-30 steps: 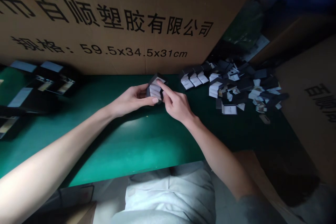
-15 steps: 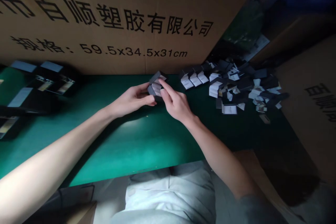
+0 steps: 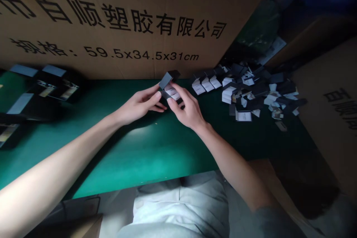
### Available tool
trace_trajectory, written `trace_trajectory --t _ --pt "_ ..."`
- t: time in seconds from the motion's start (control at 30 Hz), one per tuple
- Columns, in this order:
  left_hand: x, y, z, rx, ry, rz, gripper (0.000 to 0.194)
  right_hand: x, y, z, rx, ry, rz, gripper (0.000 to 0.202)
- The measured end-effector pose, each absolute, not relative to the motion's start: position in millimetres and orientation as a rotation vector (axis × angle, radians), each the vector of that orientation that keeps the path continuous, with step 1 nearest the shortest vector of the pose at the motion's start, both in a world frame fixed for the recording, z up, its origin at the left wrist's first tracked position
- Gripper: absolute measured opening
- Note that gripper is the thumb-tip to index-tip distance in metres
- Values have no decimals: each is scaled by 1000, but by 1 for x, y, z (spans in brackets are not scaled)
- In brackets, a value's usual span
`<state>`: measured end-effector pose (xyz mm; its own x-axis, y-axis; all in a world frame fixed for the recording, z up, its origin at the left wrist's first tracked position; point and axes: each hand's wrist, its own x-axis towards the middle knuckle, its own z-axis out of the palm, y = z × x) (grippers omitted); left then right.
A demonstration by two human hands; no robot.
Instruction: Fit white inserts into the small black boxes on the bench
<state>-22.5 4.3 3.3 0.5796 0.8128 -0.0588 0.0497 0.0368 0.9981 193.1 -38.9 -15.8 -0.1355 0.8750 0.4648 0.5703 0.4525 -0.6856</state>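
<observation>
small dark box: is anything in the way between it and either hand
Nothing visible: the left hand and right hand both touch the small dark box directly. The row of open boxes sits off to the right, not between them.

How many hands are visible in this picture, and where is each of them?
2. The left hand holds the open dark box at its left side; the right hand holds it at its right, over the green table. No other hands show.
</observation>
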Motion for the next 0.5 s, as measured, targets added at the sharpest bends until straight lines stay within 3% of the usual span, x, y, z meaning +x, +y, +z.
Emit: trace_trajectory --t 0.2,0.5 --pt "-21 2 7 1441 833 667 84 193 -35 -19 -1237 -1807 353 25" --pt "-22 2 8 1427 806 661 85 192 -37 -15 -1286 -1713 373 23"
